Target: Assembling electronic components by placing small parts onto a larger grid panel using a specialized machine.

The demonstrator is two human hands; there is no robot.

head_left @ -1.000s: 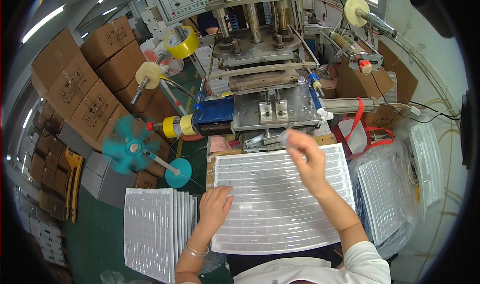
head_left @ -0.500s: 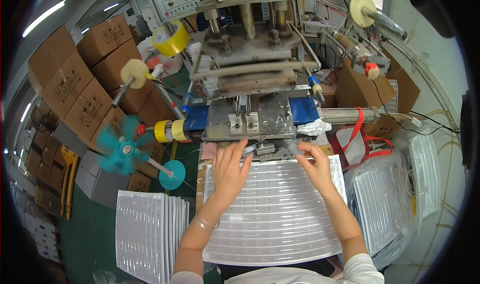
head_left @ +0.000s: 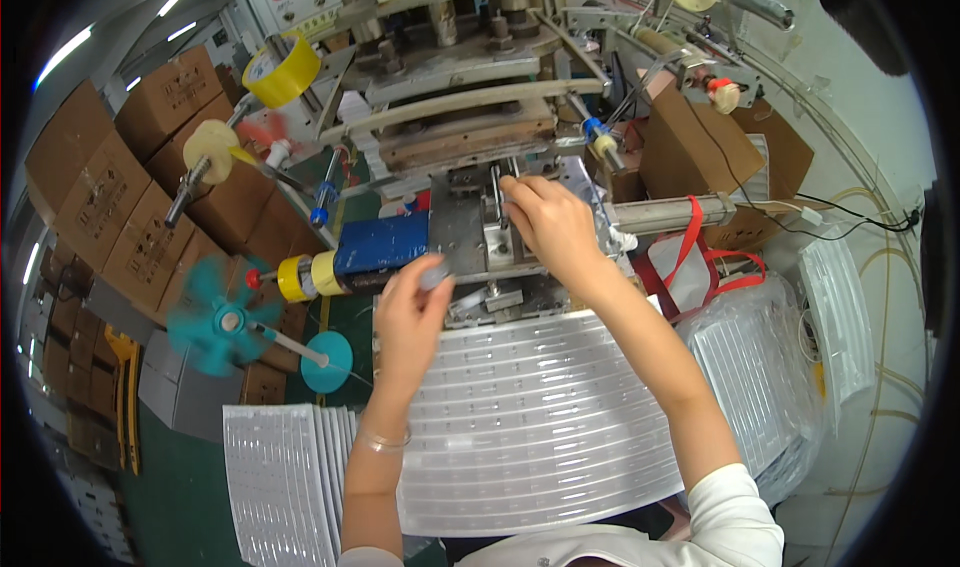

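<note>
Left hand (head_left: 412,312): fingers curled, seems to pinch far edge of white ribbed sheet (head_left: 540,422); grip not fully clear. Sheet lies on counter below both hands, far edge at press (head_left: 470,127).

Risk: sheet skews going in if you push unevenly.

Right hand (head_left: 552,225): fingertips on metal fixture (head_left: 497,229) under press head, holding nothing. Pinch hazard.

Room: tight ahead, blue block (head_left: 380,245) left, open toward you.

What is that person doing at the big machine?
A person leans over a white tray lying in front of a press. The right hand reaches into the press bed, fingers on a small metal part. The left hand is raised just above the tray's far edge. More trays are stacked on the left.
</note>
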